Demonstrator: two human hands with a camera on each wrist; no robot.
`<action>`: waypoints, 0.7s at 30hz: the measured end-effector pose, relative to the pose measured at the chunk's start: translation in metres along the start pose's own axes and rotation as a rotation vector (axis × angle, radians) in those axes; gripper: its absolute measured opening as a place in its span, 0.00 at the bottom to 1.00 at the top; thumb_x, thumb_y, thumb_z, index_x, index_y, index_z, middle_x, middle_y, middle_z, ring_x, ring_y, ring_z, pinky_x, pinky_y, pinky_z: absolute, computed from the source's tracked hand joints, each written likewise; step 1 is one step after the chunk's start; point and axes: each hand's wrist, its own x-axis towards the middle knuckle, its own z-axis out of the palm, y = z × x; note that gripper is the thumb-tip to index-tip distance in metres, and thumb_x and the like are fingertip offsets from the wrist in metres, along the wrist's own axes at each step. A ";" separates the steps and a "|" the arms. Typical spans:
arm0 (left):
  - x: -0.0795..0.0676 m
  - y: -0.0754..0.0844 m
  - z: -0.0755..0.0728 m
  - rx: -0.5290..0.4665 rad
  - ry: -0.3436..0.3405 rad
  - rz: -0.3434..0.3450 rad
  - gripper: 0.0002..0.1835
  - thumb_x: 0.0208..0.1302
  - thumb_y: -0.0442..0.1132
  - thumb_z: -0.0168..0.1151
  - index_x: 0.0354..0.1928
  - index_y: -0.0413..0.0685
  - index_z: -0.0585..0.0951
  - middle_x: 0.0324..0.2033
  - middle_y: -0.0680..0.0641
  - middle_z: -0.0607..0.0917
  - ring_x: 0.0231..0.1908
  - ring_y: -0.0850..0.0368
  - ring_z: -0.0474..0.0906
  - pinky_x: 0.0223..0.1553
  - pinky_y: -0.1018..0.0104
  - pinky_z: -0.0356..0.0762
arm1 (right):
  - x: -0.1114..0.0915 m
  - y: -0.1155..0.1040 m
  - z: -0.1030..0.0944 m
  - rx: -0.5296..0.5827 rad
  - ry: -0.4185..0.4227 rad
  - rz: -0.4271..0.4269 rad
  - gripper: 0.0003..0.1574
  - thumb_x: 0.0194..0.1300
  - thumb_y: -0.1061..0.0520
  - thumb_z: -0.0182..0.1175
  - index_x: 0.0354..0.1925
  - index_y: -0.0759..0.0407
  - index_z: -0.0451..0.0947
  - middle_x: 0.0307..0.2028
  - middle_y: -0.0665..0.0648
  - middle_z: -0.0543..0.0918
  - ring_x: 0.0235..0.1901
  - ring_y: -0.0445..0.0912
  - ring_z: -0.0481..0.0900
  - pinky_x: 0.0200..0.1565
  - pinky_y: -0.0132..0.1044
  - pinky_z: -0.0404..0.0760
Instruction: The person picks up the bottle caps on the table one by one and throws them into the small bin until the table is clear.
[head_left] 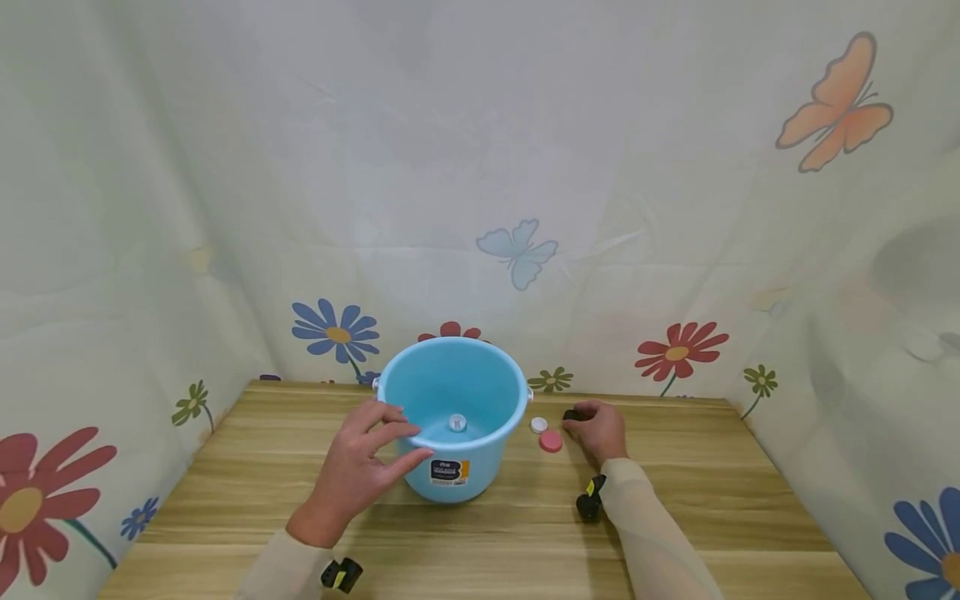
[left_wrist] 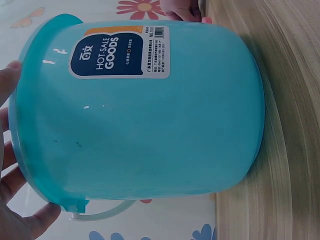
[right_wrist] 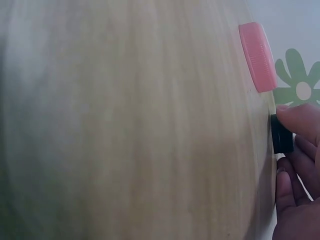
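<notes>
A light blue bucket [head_left: 446, 400] stands upright on the wooden table, a label [left_wrist: 120, 52] on its side. My left hand [head_left: 366, 454] holds the near left part of its rim, with spread, bent fingers [left_wrist: 11, 184] reaching over the edge. Inside, at the bottom, lies a small white cap [head_left: 457, 423]. Right of the bucket, my right hand [head_left: 598, 429] pinches a dark bottle cap [right_wrist: 282, 134] between thumb and fingers, at the tabletop. Beside it a pink cap [head_left: 551, 441] and a white cap [head_left: 538, 425] lie close together.
The wooden table [head_left: 525, 550] ends at the back against a pale curtain [head_left: 420, 150] printed with flowers and butterflies. More curtain hangs on both sides. The bucket's handle [left_wrist: 107, 212] hangs down along its outer side. Each wrist wears a black strap-on device [head_left: 590, 500].
</notes>
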 end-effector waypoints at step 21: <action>-0.001 0.001 0.000 -0.004 0.007 0.005 0.17 0.49 0.52 0.83 0.37 0.53 0.91 0.41 0.53 0.83 0.48 0.55 0.78 0.51 0.42 0.87 | 0.002 0.005 -0.006 0.009 0.007 -0.010 0.23 0.56 0.58 0.77 0.50 0.65 0.86 0.48 0.67 0.87 0.54 0.60 0.83 0.59 0.56 0.80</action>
